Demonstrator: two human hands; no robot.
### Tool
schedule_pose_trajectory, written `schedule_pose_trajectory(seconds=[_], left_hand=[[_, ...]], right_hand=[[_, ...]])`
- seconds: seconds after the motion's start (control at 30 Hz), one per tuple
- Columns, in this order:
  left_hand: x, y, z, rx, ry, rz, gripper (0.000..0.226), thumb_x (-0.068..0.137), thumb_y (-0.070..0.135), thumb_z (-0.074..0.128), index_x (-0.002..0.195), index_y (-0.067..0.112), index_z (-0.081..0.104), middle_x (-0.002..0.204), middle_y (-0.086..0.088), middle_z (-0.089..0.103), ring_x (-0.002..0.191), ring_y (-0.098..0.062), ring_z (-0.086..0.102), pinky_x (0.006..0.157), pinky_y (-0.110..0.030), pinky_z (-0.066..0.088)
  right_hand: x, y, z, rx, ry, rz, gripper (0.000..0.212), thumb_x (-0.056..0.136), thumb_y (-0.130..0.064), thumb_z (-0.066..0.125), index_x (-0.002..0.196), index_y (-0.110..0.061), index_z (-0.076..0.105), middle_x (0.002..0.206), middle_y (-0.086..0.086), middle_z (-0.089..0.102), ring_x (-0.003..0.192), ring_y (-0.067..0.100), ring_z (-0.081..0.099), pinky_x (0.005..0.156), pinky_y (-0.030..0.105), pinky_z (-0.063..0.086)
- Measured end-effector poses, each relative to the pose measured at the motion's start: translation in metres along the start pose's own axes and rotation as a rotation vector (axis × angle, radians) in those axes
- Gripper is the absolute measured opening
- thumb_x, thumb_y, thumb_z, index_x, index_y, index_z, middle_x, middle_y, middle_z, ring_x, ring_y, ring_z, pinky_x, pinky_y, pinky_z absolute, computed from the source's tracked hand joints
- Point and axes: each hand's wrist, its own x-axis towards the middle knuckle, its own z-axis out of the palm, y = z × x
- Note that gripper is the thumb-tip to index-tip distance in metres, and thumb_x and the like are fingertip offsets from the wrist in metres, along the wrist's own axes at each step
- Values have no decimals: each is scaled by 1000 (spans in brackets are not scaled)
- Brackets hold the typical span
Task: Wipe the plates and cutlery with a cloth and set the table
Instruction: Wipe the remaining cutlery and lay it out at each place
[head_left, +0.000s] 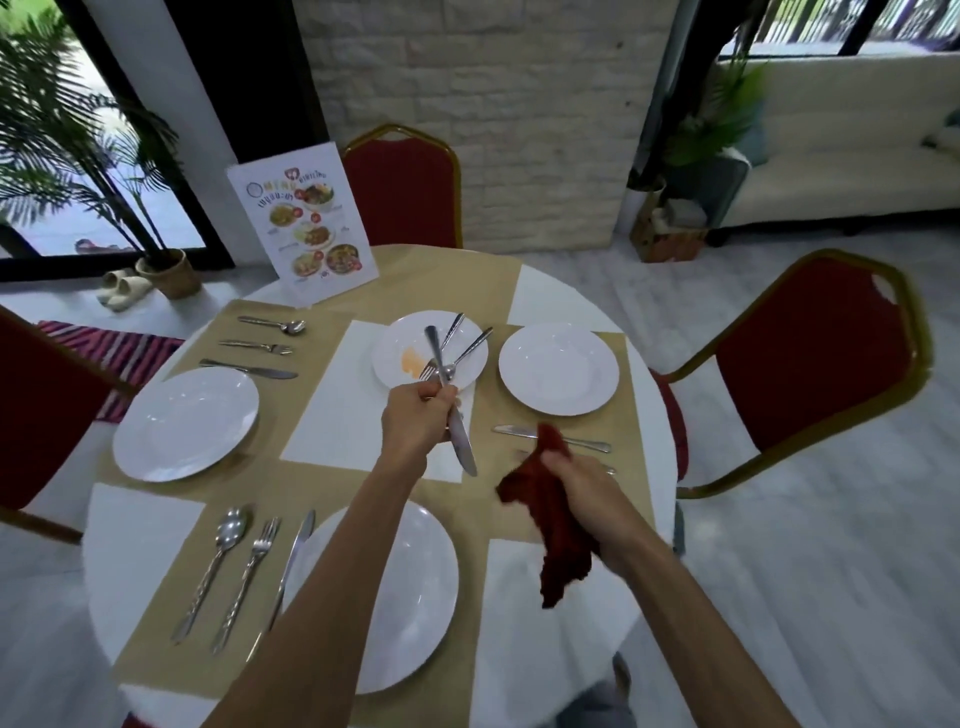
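My left hand (415, 415) grips a table knife (460, 441) around its middle, blade pointing down toward me, just in front of a white plate (410, 332) smeared with orange. A fork (441, 345) and a spoon (470, 348) lie crossed on that plate. My right hand (576, 480) holds a dark red cloth (556, 535) that hangs below it, over a knife (519, 431) lying on the table at the right. Clean white plates sit at the left (184, 423), at the right (558, 369) and near me (410, 597).
The round table (540, 296) carries tan and white mats. Cutlery sets lie at the far left (249, 345) and near left (244, 566). A standing menu card (301, 228) is at the back. Red chairs stand behind (402, 187), right (800, 364) and left (36, 405).
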Motion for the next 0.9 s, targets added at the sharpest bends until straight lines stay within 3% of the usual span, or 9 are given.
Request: schedule_pose_trajectory(seconds=[0.13,0.27,0.37,0.43,0.5,0.6,0.67,0.83,0.9], left_hand=[[-27,14,65,28,-179,29,25,94,16,65,80,-4,71,68,-12,67,63,-20,66,59,-31,58],[-44,24,153,300,-268,144,28,87,-1,54,60,4,59,60,-11,62,51,-17,62,50,-30,53],[-46,29,196,466,-288,208,26,89,8,59,64,4,65,59,-8,65,54,-16,62,55,-36,54],[-48,35,213,469,-320,195,27,91,19,66,66,11,70,53,5,62,48,-4,57,49,-19,46],[-46,44,224,454,-282,172,23,91,20,67,70,10,73,54,5,64,45,-2,58,47,-12,41],[-36,52,230,485,-164,162,21,89,8,58,71,6,70,63,-5,68,57,-18,63,55,-26,46],[-34,54,229,507,-144,161,23,90,6,55,70,4,67,66,-9,66,60,-20,58,59,-30,44],[-33,55,215,478,-164,136,35,97,28,60,69,9,69,62,-6,61,55,-10,49,54,-19,36],[-31,49,202,405,-165,79,29,96,22,62,72,8,72,66,-7,67,57,-9,53,57,-20,39]], right_hand=[[47,-34,-62,299,-20,20,40,110,-38,39,110,-11,69,91,5,80,85,17,78,76,30,59],[88,-38,-102,-88,-113,-109,34,105,-39,48,106,-18,74,102,5,79,100,23,74,97,45,57],[120,-47,-144,-161,-21,-150,24,101,-25,53,107,-12,72,101,9,77,99,27,72,93,43,58],[142,-61,-170,39,119,-112,22,103,-21,53,109,-6,68,99,9,75,92,24,72,84,36,59],[152,-68,-175,128,186,-120,20,105,-21,51,106,-9,66,95,5,73,87,18,71,78,31,56],[147,-57,-159,-107,21,-174,25,104,-30,51,110,-10,66,99,6,73,94,22,71,77,30,54],[149,-56,-162,-220,-69,-215,25,104,-29,53,110,-11,68,98,4,73,93,20,70,76,29,52],[174,-83,-161,-193,99,-238,28,102,-32,54,107,-8,68,97,5,72,96,25,69,81,34,54],[166,-77,-145,-367,13,-294,31,103,-36,51,104,-9,65,95,5,70,92,24,68,82,39,55]])
